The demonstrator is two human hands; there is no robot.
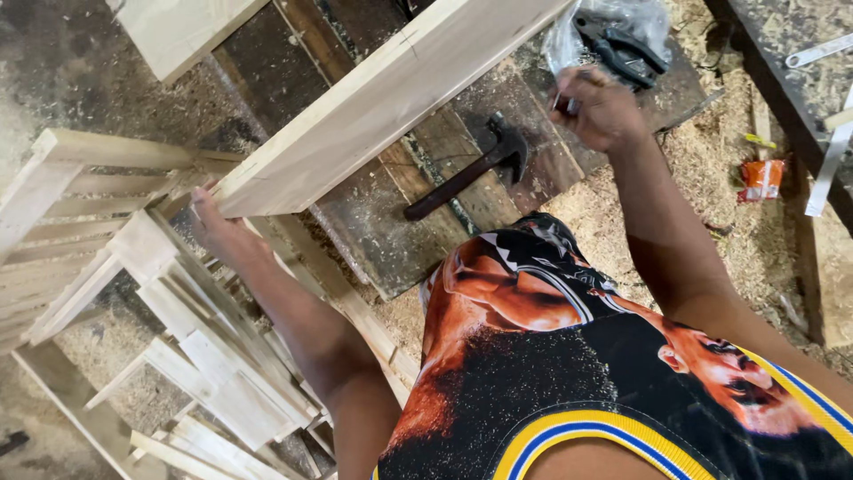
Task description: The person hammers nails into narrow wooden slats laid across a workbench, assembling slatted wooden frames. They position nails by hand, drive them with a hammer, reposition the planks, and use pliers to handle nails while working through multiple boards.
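Plank [373, 102]: long axis runs up-right; our left hand [218, 233] lies open against its near end. Our right hand [600, 111] is closed on something small, just right of the hammer [466, 173].

- The left hand [216, 233] lies at the near end of the pale plank [373, 102], palm against its cut end, fingers held straight and pointing up along the wood.
- The left arm runs from that hand down and away from the plank, almost straight, the forearm bare and turned slightly outward.
- The right hand [597, 108] is raised just beside the plank's far side, closed into a loose fist with the knuckles up; something small sits between the fingers, too hidden to tell.
- The right wrist is bent a little, and the bare forearm slopes down from the fist, away from the plank, toward the torso.
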